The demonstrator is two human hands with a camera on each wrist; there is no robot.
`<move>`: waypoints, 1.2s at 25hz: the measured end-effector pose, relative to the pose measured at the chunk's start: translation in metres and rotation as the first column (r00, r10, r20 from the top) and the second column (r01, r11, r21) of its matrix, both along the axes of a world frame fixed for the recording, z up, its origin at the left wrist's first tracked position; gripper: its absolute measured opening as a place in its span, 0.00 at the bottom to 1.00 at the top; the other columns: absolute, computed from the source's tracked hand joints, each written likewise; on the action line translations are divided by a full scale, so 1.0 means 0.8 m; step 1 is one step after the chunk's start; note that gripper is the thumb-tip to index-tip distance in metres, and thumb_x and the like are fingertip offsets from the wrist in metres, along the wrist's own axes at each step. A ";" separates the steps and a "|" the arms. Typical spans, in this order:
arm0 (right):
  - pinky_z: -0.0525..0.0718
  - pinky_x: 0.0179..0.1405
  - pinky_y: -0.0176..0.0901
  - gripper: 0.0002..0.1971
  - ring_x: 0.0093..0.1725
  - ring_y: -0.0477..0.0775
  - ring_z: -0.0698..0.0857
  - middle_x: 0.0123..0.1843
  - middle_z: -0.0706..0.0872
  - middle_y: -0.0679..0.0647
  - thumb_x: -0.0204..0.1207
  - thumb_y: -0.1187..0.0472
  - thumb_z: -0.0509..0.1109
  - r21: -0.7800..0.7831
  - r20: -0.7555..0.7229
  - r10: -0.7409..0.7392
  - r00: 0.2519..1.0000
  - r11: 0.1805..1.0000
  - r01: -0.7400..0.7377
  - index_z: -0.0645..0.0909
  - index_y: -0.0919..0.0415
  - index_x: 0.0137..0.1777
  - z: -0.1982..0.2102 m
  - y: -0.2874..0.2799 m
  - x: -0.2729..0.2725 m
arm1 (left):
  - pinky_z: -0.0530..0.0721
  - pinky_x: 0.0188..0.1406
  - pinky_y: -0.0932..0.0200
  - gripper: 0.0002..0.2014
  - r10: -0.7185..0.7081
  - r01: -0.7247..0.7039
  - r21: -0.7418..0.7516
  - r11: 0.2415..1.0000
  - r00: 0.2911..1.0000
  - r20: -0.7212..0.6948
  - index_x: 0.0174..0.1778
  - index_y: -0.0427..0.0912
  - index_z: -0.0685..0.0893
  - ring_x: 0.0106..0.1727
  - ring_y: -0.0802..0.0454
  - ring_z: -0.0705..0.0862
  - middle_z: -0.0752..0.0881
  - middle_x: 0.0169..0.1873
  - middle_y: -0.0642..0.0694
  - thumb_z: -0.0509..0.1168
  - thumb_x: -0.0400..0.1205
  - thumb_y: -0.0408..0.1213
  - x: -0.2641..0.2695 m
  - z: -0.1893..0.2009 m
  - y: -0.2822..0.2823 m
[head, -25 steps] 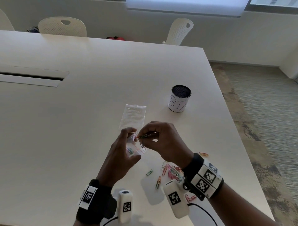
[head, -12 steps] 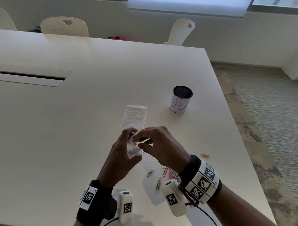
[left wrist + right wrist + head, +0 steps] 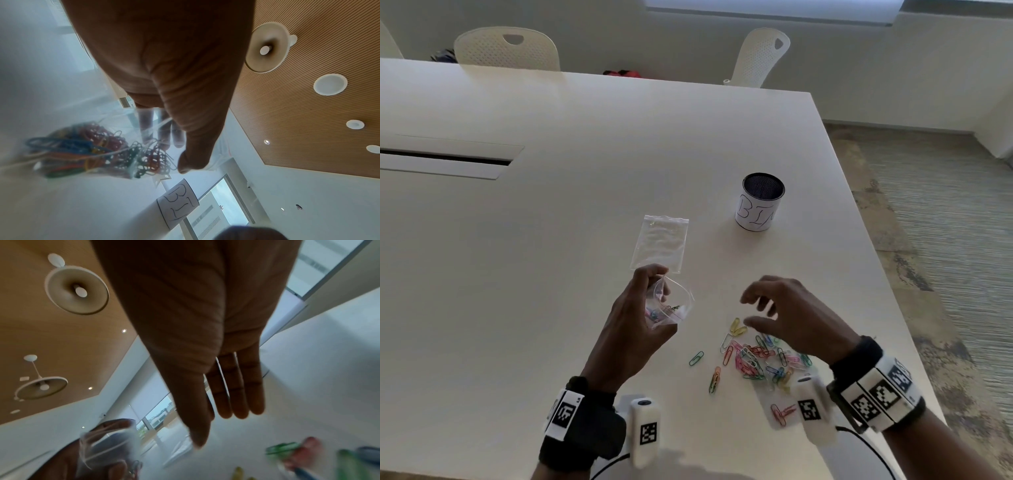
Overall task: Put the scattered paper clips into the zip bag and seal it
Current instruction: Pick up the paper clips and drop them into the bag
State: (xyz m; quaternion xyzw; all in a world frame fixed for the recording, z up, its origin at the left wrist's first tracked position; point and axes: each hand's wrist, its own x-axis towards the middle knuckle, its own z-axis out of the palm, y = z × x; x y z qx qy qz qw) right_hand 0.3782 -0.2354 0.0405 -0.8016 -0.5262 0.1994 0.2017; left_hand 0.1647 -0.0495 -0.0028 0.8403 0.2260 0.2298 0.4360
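Observation:
My left hand (image 3: 650,308) grips a small clear zip bag (image 3: 673,303) just above the white table (image 3: 551,240), its mouth gaping to the right. Several coloured paper clips (image 3: 98,149) lie bunched inside it. My right hand (image 3: 763,308) hovers with fingers spread and holds nothing, above a pile of scattered paper clips (image 3: 760,359) on the table. More clips lie apart near the front: a green one (image 3: 696,358), an orange one (image 3: 715,379) and pink ones (image 3: 782,413). In the right wrist view the straight fingers (image 3: 236,394) show no clip.
A second clear zip bag (image 3: 661,243) lies flat just beyond my left hand. A mesh cup (image 3: 760,202) with a paper label stands at the right rear. The table's right edge (image 3: 876,274) drops to carpet. White chairs (image 3: 506,48) stand at the far side.
My right hand was at the bag's mouth pinching a clip; it has let go and swung right, out over the pile. The left hand still holds the bag.

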 end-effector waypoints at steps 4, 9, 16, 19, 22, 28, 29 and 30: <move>0.84 0.66 0.42 0.46 0.71 0.45 0.80 0.77 0.76 0.42 0.66 0.37 0.83 -0.275 0.076 0.026 0.997 0.961 -0.004 0.68 0.41 0.84 -0.006 -0.028 -0.005 | 0.82 0.51 0.74 0.37 -0.007 0.007 0.006 1.000 1.000 0.008 0.74 0.52 0.73 0.56 0.56 0.86 0.83 0.54 0.56 0.81 0.73 0.27 0.005 -0.002 -0.003; 0.80 0.73 0.44 0.52 0.73 0.49 0.76 0.76 0.71 0.46 0.63 0.38 0.85 -0.287 0.099 0.055 0.994 0.957 -0.024 0.63 0.37 0.86 -0.023 -0.031 -0.028 | 0.82 0.50 0.76 0.37 -0.025 0.026 0.006 1.000 1.000 -0.007 0.75 0.51 0.73 0.56 0.59 0.85 0.84 0.54 0.53 0.82 0.73 0.28 0.009 -0.002 -0.008; 0.86 0.64 0.39 0.18 0.58 0.47 0.85 0.66 0.80 0.47 0.80 0.51 0.77 -0.165 0.057 0.036 0.998 0.986 -0.026 0.84 0.45 0.69 -0.031 -0.018 -0.044 | 0.85 0.50 0.74 0.38 -0.031 0.031 -0.005 1.000 0.999 -0.017 0.75 0.52 0.72 0.56 0.61 0.86 0.84 0.55 0.53 0.82 0.73 0.27 0.007 -0.002 -0.009; 0.89 0.58 0.42 0.09 0.52 0.49 0.89 0.62 0.85 0.49 0.84 0.58 0.73 -0.112 0.113 0.025 0.993 0.994 -0.012 0.88 0.50 0.62 -0.031 -0.011 -0.048 | 0.86 0.50 0.73 0.38 -0.029 0.028 -0.006 1.000 0.999 -0.023 0.75 0.52 0.72 0.56 0.62 0.86 0.84 0.55 0.52 0.82 0.73 0.28 0.005 -0.002 -0.008; 0.89 0.52 0.40 0.08 0.49 0.51 0.90 0.59 0.87 0.50 0.85 0.63 0.71 -0.080 0.164 0.025 0.986 0.997 -0.012 0.89 0.54 0.58 -0.034 -0.005 -0.048 | 0.85 0.50 0.72 0.38 -0.026 0.026 -0.002 1.000 0.999 -0.022 0.75 0.53 0.72 0.55 0.60 0.86 0.84 0.54 0.53 0.82 0.73 0.29 0.004 -0.002 -0.006; 0.86 0.47 0.28 0.04 0.45 0.43 0.90 0.53 0.92 0.49 0.80 0.62 0.78 -0.011 0.027 -0.055 0.998 0.998 0.055 0.93 0.57 0.52 -0.039 -0.005 -0.029 | 0.84 0.51 0.74 0.38 -0.029 0.029 -0.007 1.000 0.999 -0.015 0.75 0.53 0.72 0.56 0.60 0.86 0.84 0.55 0.54 0.82 0.73 0.28 0.005 -0.002 -0.005; 0.87 0.47 0.27 0.04 0.45 0.41 0.90 0.52 0.93 0.49 0.78 0.61 0.80 0.004 -0.027 -0.084 0.996 0.996 0.084 0.93 0.57 0.52 -0.039 -0.005 -0.025 | 0.84 0.51 0.74 0.38 -0.029 0.029 -0.009 1.000 0.999 -0.015 0.74 0.53 0.72 0.56 0.59 0.86 0.84 0.55 0.54 0.82 0.73 0.28 0.005 -0.003 -0.005; 0.88 0.48 0.27 0.04 0.45 0.40 0.90 0.51 0.93 0.48 0.77 0.61 0.81 0.021 -0.088 -0.122 0.989 0.992 0.125 0.94 0.57 0.51 -0.039 -0.006 -0.020 | 0.84 0.51 0.74 0.38 -0.029 0.029 -0.009 1.000 0.999 -0.016 0.74 0.54 0.72 0.56 0.59 0.86 0.84 0.55 0.54 0.82 0.73 0.28 0.006 -0.003 -0.004</move>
